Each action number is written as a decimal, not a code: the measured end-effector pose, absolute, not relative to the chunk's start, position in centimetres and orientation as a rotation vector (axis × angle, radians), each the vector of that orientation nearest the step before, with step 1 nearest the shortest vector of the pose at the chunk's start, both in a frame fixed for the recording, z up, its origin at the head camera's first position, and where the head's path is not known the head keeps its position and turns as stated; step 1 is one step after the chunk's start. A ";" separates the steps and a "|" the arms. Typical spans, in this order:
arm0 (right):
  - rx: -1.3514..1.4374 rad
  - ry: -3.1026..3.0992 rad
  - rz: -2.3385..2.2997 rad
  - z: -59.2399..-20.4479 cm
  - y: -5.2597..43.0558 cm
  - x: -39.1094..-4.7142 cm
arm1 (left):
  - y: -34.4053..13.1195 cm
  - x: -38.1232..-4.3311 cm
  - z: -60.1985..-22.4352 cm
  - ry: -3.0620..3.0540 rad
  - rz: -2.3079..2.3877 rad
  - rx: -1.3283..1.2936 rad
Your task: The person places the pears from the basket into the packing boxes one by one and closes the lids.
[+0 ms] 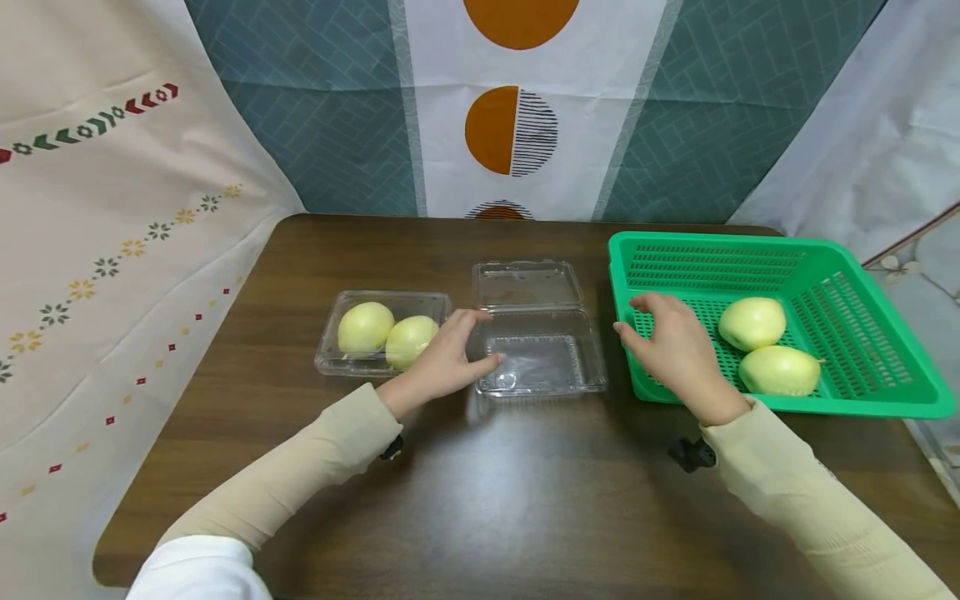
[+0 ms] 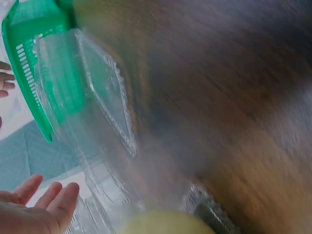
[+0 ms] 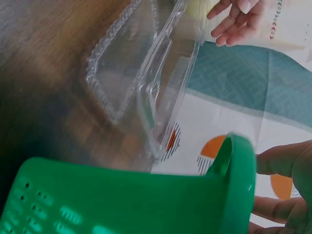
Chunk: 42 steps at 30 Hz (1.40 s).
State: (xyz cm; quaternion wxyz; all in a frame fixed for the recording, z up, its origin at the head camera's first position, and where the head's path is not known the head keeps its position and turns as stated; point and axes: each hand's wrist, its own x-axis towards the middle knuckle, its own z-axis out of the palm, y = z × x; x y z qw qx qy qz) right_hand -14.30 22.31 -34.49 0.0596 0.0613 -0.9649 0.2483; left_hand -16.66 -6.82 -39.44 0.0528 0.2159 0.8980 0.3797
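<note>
My left hand [image 1: 447, 354] hovers between two clear plastic clamshell boxes, thumb and fingers apart, holding nothing. Beneath and right of it lies one clamshell box [image 1: 532, 354], lid folded back, no fruit inside. To its left, the other clamshell box [image 1: 327, 354] holds two pale yellow-green fruits [image 1: 365, 327]; their exact kind is unclear. My right hand [image 1: 678, 350] is over the left side of a green plastic basket [image 1: 885, 400], its fingers spread and loosely bent around nothing. Two similar fruits [image 1: 780, 371] lie inside the basket. In the right wrist view, fingers [image 3: 278, 158] appear behind the basket rim; contact is unclear.
Everything stands on a brown wooden table [image 1: 480, 508] with rounded corners. Patterned cloth [image 1: 337, 108] hangs behind its back edge, and pale cloth [image 1: 150, 250] covers the left side. The basket reaches the table's right edge.
</note>
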 end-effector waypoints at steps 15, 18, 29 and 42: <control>0.083 -2.918 0.592 -35.1 25.2 -13.9 | -5.9 -15.6 -40.3 2.786 1.177 0.640; 0.047 -2.931 0.566 -35.3 25.9 -13.8 | -5.7 -15.4 -40.6 2.810 1.222 0.654; -0.086 -3.001 0.503 -36.0 28.4 -13.6 | -4.9 -14.7 -41.3 2.775 1.201 0.570; -0.232 -3.072 0.417 -36.7 31.3 -13.7 | -4.6 -14.6 -42.3 2.754 1.206 0.492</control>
